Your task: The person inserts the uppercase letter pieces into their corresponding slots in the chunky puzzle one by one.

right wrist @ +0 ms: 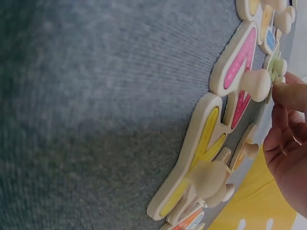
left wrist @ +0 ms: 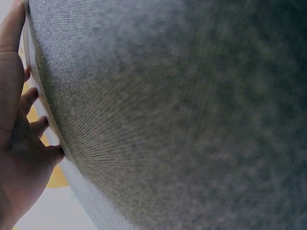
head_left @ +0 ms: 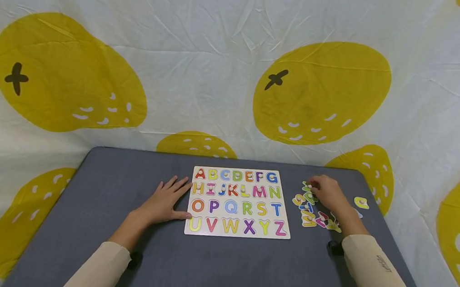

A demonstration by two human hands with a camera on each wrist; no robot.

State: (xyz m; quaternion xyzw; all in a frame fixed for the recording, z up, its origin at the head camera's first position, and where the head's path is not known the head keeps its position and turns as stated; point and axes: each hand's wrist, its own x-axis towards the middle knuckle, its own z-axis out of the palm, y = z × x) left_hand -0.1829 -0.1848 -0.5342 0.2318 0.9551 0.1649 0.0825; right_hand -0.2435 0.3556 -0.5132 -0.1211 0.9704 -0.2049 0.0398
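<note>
We have the letter board point(head_left: 218, 233) flat on the dark grey table point(head_left: 210, 269), its rows running A to Z. Knobs stand up on several letters in its top two rows. Our left hand point(head_left: 166, 204) is at the board's left side, palm down and relaxed, fingers spread and straight, fingertips at the edge and thumb at the corner by the U. Our right hand point(head_left: 325, 193) is off the board's right side, above the loose letters; thumb and finger pinch a green letter point(head_left: 305, 187) at the far end of that group. We can't tell if it's lifted or which letter it is. The rest of the group also lies right of the board: a blue letter point(head_left: 306, 207), a yellow W point(head_left: 308, 219) just beside the board's right edge, a pink letter point(right wrist: 237, 64), and a yellow Y point(right wrist: 201, 143) farther out from the board. Knobs face up on these. One more yellow letter point(head_left: 361, 202) sits well apart, farthest right of the board. Behind the board, past the table's far edge, we see white cloth point(head_left: 208, 68) printed with big yellow fruit.
</note>
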